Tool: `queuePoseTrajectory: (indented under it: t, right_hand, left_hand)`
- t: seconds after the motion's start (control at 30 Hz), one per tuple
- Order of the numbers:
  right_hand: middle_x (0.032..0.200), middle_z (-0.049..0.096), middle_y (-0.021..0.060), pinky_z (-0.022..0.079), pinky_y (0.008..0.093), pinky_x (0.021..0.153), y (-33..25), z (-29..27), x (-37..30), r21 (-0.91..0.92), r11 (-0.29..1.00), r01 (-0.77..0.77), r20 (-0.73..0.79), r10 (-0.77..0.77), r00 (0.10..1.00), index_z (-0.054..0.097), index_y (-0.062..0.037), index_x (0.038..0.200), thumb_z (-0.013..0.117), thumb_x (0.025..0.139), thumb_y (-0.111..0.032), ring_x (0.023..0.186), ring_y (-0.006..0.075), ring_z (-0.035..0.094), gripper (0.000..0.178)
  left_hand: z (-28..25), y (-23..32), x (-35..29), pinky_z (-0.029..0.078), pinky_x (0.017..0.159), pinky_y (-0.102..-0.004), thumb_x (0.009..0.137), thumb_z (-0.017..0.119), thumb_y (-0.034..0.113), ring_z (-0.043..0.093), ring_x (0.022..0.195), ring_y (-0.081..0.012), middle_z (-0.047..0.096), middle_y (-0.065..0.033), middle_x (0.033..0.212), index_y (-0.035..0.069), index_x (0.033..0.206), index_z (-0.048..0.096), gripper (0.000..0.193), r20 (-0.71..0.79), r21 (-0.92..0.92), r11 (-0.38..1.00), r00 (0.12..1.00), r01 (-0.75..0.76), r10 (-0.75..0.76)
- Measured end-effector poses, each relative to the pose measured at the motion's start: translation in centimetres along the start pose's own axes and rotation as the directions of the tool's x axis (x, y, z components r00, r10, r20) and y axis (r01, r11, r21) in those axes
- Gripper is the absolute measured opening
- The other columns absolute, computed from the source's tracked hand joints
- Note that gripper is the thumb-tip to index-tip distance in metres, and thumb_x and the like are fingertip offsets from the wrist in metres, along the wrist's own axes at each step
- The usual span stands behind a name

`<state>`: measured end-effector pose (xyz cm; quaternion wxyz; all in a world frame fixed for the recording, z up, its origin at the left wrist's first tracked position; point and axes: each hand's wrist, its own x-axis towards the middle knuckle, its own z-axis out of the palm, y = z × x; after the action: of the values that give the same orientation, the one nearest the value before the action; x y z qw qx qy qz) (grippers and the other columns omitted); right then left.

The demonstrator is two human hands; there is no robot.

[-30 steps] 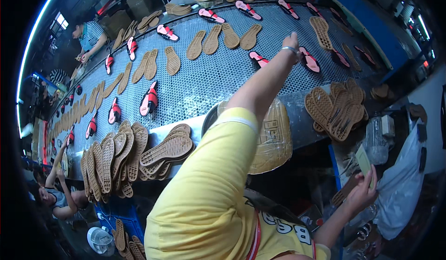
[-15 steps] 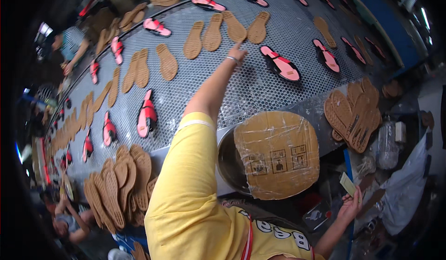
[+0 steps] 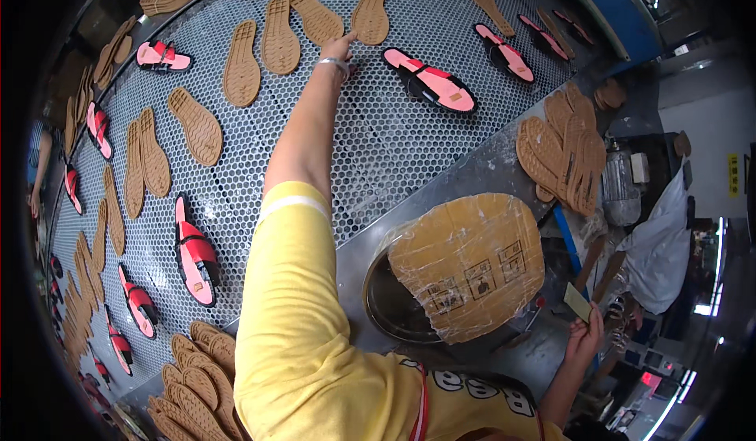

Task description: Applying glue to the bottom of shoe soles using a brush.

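Note:
My left hand [image 3: 339, 53], with a bangle at its wrist, reaches over a perforated metal surface [image 3: 378, 157]. Its index finger is stretched out between the near ends of a tilted tan sole [image 3: 316, 16] and a more upright sole [image 3: 370, 13]; whether it touches either is unclear. The other fingers are partly hidden. More tan soles [image 3: 242, 63] lie to the left. A pink-lined sandal with red and black straps [image 3: 431, 83] lies to the right of this hand. At the lower right, my right hand [image 3: 584, 337] grips a thin pale green rectangular piece [image 3: 577, 302].
A round metal container [image 3: 376, 299] stands close to my body, partly covered by taped cardboard [image 3: 472, 260]. Piles of soles sit at the right [image 3: 563, 146] and lower left [image 3: 197, 386]. A white sack [image 3: 657, 244] hangs at right. Other people's limbs show at far left.
The view has swung, so the surface and its footwear appear farther left. My left hand stays by the near ends of the same two soles. My right hand keeps the green piece.

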<state>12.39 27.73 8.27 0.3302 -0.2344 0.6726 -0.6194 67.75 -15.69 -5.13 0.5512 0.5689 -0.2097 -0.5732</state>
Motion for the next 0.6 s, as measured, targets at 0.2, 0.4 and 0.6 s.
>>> queuePoseTrajectory:
  t: [0.2,0.4,0.6]
  right_hand:
    - [0.09,0.06,0.0101,0.042,0.0274,0.055,-1.4,1.9,-0.5,0.116,0.99,0.079,0.238,-0.105,0.966,0.052,0.0036,0.115,0.049,0.093,-0.017,0.065,0.0121,0.053,0.03]
    - [0.097,0.057,0.0132,0.043,0.0329,0.056,-0.6,8.7,-4.0,0.122,0.992,-0.044,0.661,-0.048,0.749,0.053,0.0086,0.112,0.052,0.09,-0.009,0.066,0.0179,0.054,0.028]
    - [0.085,0.058,0.0104,0.048,0.026,0.061,1.5,13.7,-10.4,0.085,0.806,0.585,0.969,-0.204,0.14,0.061,0.0034,0.102,0.059,0.081,0.003,0.069,0.0154,0.059,0.021]
  left_hand:
    - [-7.7,-1.4,-6.5,0.048,0.079,-0.0323,0.07,0.072,0.043,0.063,0.092,-0.0226,0.066,-0.0122,0.099,0.005,0.105,0.065,0.052,-0.208,0.646,0.737,0.882,-0.202,0.424]
    - [-17.6,0.4,-15.8,0.051,0.07,-0.0337,0.062,0.074,0.037,0.067,0.07,-0.0255,0.068,-0.0121,0.074,0.011,0.086,0.073,0.036,-0.42,0.768,0.612,0.573,-0.19,0.704]
    - [-20.2,4.9,-33.2,0.046,0.061,-0.0209,0.07,0.066,0.008,0.056,0.062,-0.0057,0.062,0.0016,0.066,0.005,0.08,0.071,0.012,-0.212,0.732,0.406,0.383,-0.547,0.899]
